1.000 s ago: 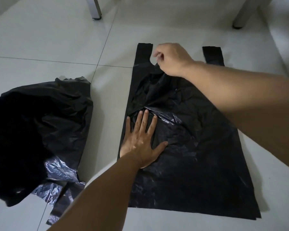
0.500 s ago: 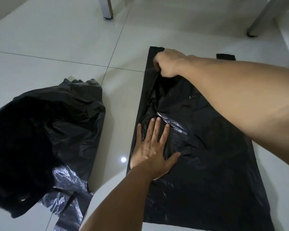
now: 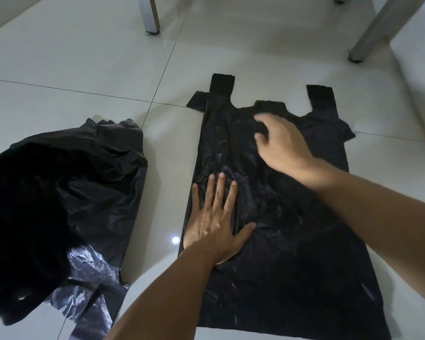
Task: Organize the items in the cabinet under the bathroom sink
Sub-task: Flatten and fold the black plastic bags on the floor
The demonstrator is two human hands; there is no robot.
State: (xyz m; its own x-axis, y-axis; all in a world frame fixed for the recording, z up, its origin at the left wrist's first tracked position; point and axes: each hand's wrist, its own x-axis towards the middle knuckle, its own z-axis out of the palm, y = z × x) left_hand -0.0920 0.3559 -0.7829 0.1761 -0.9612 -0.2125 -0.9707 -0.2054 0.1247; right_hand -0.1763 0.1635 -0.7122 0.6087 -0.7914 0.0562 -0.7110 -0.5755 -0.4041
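Step in hand: flattening 1 black plastic bag (image 3: pixel 280 241) on floor tiles (image 3: pixel 84 69), frame centre. Left hand (image 3: pixel 214 227) presses flat, fingers straight. Right hand (image 3: pixel 280 143), blurred, fingers loosely spread over bag's upper part, holding nothing. Next, probably: fold it. Crumpled bags (image 3: pixel 71 192) lie left.

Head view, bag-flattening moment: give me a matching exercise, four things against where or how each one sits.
Things:
1. left hand
2. right hand
3. flat black bag
4. crumpled bag pile

States:
A. heaped on the tiles at the left
B. palm down, fingers straight, pressing the bag's left edge
C. spread out on the floor, handles pointing away
D. over the bag's upper part, fingers loosely bent

Pairs: 1-B, 2-D, 3-C, 4-A
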